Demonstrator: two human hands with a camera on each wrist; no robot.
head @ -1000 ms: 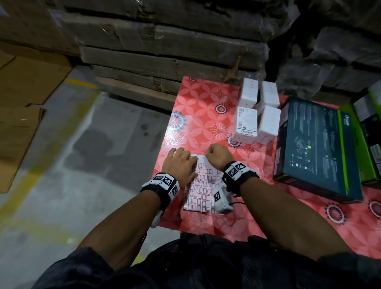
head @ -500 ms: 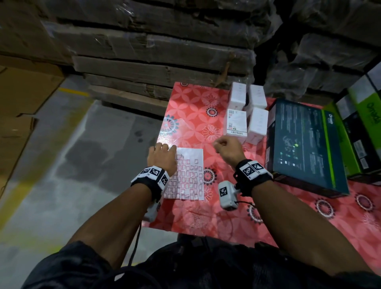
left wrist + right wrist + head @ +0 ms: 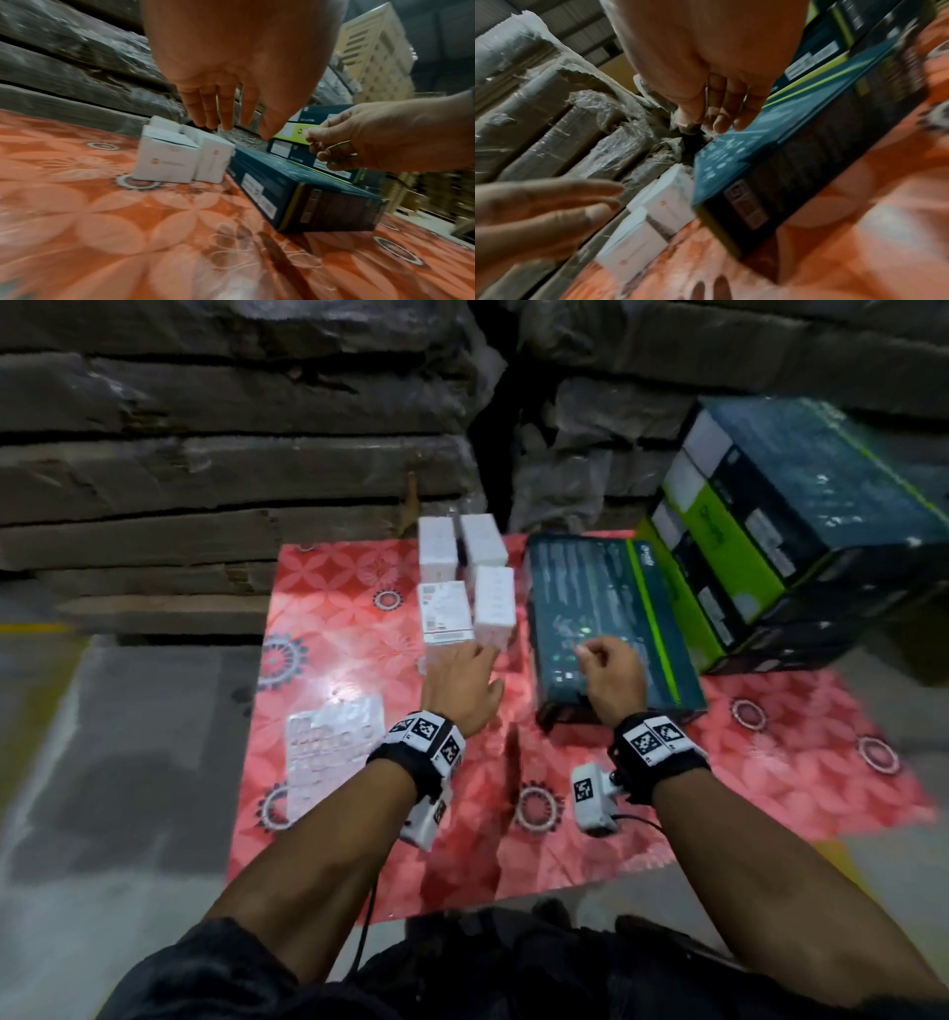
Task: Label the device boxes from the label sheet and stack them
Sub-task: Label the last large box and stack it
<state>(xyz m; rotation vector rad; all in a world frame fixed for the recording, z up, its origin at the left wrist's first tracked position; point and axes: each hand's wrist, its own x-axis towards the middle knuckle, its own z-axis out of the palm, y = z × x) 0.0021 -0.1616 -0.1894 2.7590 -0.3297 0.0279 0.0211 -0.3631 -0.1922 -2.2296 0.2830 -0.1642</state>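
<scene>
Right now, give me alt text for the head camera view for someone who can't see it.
Two bare forearms reach over a red floral mat: the left hand, fingers straight, nears four white boxes, while the right hand pinches something small above a dark teal box. A label sheet lies left of the arms; more boxes are stacked at right.

label sheet print blurred; right hand pinch contents too small; green boxes cut off
</scene>
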